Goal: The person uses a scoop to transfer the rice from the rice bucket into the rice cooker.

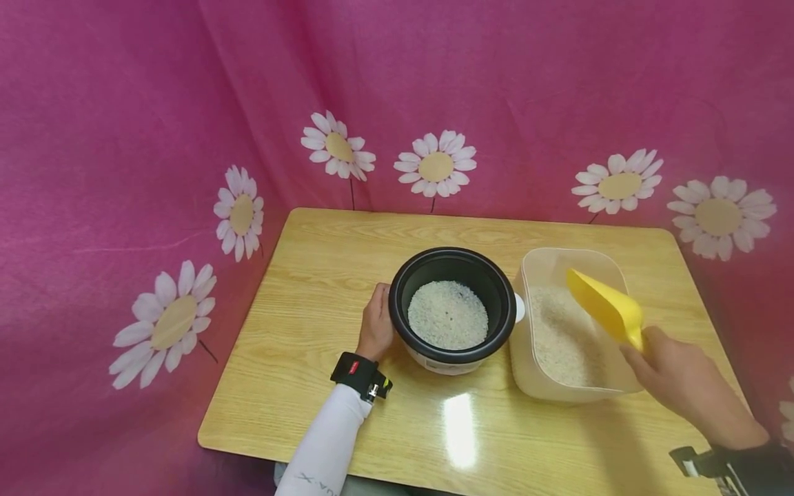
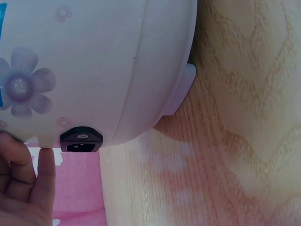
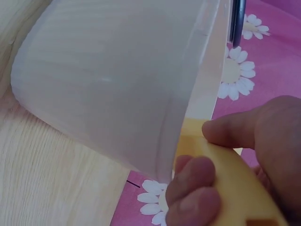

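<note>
A white rice cooker (image 2: 108, 61) with a black inner pot (image 1: 502, 303) stands on the table, white rice (image 1: 448, 315) in its bottom. My left hand (image 1: 376, 325) holds the cooker at its left side, with curled fingers (image 2: 45, 169) against the wall near the dark power socket (image 2: 82, 140). To the right stands a translucent rice bin (image 1: 527, 372), partly filled with rice (image 1: 567, 337). My right hand (image 1: 682, 375) grips the handle of a yellow scoop (image 1: 604, 303), which is tilted over the bin. The thumb lies along the handle in the right wrist view. The scoop's inside is hidden.
The wooden table (image 1: 310, 310) has rounded corners, and its front edge is close to me. A pink curtain (image 1: 496, 83) with white daisies hangs behind and beside it. The cooker's white right handle (image 1: 520, 308) is right beside the bin wall.
</note>
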`<state>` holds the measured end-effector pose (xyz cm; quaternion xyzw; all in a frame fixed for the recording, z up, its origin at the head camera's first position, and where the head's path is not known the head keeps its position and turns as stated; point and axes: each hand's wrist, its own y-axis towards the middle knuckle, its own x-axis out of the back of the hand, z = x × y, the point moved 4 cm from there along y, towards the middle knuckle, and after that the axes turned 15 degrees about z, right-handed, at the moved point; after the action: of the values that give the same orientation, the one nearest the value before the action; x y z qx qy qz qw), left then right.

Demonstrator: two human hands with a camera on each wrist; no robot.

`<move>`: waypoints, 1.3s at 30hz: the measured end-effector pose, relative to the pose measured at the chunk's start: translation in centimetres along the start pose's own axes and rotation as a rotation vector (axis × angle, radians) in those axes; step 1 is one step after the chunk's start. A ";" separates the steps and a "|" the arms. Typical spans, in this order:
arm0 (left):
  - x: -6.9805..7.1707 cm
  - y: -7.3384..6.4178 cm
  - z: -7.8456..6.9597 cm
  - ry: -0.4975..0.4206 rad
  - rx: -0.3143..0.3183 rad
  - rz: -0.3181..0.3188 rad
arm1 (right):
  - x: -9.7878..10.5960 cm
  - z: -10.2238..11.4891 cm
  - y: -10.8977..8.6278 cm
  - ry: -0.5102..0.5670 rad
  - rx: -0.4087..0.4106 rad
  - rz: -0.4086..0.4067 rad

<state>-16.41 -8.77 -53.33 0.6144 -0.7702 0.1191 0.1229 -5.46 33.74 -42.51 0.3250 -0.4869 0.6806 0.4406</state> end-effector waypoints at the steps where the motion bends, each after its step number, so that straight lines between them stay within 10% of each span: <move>1: 0.0 0.0 0.0 0.001 -0.001 -0.002 | -0.1 0.1 0.0 -0.006 0.004 -0.006; 22: -0.2 -0.1 -0.1 -0.009 -0.005 0.006 | -1.3 2.5 0.0 -0.276 0.021 -0.102; 29: 0.0 0.0 0.0 -0.006 -0.011 -0.011 | -1.8 3.7 -0.1 -0.446 0.123 -0.277; 39: 0.0 0.0 0.1 -0.015 -0.027 -0.013 | -1.9 4.1 1.3 -0.400 0.001 -0.051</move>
<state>-16.44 -8.83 -53.44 0.6186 -0.7687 0.1034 0.1260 -5.80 29.11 -43.36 0.4662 -0.5558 0.5914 0.3521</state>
